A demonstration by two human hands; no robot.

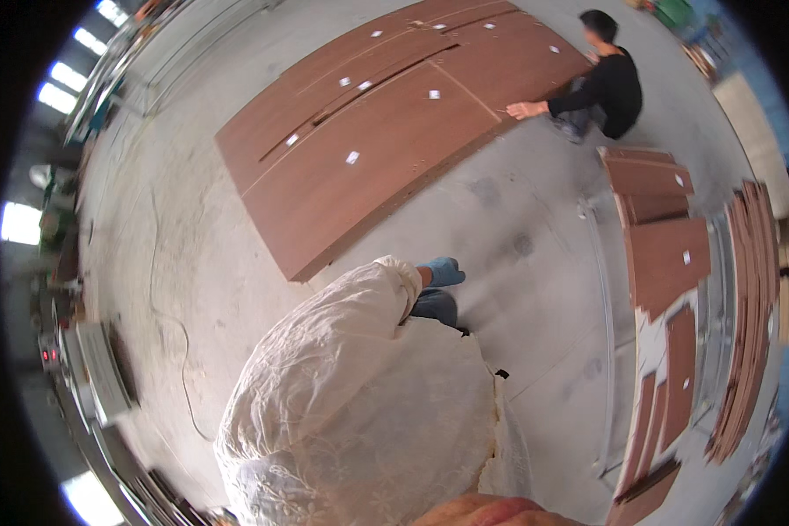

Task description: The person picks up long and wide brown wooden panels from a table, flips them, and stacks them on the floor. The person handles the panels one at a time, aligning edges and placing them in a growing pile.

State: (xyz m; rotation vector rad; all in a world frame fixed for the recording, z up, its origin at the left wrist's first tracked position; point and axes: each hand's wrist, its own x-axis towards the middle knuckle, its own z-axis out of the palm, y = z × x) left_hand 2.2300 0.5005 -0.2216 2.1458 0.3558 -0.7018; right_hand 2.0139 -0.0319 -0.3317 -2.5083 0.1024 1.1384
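My left hand (pixel 444 272), in a blue glove, reaches out past the cuff of a loose white sleeve (pixel 324 351). It hangs over the grey floor, off the near edge of a stack of large red-brown boards (pixel 368 202), and does not touch it. How its fingers are set is too small and blurred to tell. A dark blue shape (pixel 436 307) shows just below the glove, perhaps my clothed leg. My right hand is out of sight. Several small white labels (pixel 352 158) dot the top boards, and long narrow strips (pixel 359 92) lie across them.
A person in black (pixel 618 92) squats at the stack's far right corner, one hand by its edge. Cut boards (pixel 671 263) rest on a metal rack at right, beside long stacked strips (pixel 747 324). A cable (pixel 184 351) runs over the floor at left.
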